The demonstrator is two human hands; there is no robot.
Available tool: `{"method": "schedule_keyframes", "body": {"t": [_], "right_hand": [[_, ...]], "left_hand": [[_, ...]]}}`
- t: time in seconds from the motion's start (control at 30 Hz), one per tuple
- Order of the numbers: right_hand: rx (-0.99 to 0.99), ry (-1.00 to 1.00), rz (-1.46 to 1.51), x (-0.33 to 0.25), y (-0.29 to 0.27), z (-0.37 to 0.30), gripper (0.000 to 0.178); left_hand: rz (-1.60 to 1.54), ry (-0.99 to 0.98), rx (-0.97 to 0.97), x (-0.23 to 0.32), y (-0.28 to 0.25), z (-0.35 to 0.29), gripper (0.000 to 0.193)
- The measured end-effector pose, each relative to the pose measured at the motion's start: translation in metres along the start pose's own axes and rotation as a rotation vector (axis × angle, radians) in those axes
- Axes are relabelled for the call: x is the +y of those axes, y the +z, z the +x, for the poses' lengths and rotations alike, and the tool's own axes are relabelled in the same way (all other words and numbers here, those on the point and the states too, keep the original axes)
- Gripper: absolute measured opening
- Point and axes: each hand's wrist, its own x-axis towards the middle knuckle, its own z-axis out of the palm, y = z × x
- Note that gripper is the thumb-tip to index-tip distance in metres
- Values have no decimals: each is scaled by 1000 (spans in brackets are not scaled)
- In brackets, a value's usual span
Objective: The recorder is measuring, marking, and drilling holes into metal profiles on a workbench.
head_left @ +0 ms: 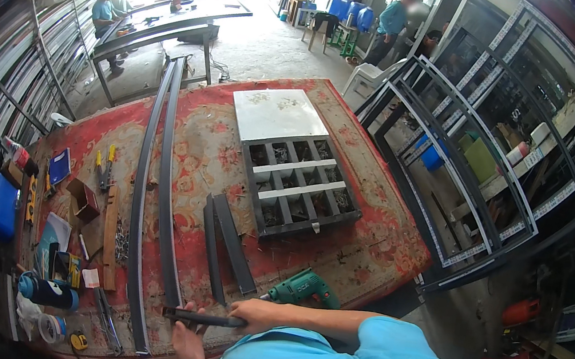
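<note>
A short dark bar [204, 318] lies crosswise in front of me, close to the near edge of the table. My left hand [188, 344] is closed around its left part from below, with fingertips showing above it. At the bar's right end my right hand [253, 312] grips it. Just past my right forearm a green power drill [307, 287] lies on its side. Two short dark metal profiles [233, 253] rest beyond my hands, and two long dark profiles [166, 236] run lengthwise to the left. An opened compartment case [261, 233] holds small hardware in its sections.
A red patterned carpet [371, 265] covers the table. Pliers [108, 167], a cardboard box [82, 201], a blue bottle [49, 293] and a tape measure [80, 340] lie at left. Dark frames [476, 199] lean on the right. Other people work in the background.
</note>
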Motion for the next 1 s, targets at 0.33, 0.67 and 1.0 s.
{"method": "schedule_keyframes", "body": {"t": [0.33, 0.67, 1.0], "right_hand": [[-194, 456, 469, -62, -92, -59, 29], [-186, 503, 519, -39, -103, -53, 33], [46, 717, 452, -34, -136, -65, 18]], "left_hand": [[87, -307, -91, -31, 61, 26, 45], [563, -219, 78, -33, 23, 15, 39], [1268, -255, 257, -45, -72, -40, 49]]}}
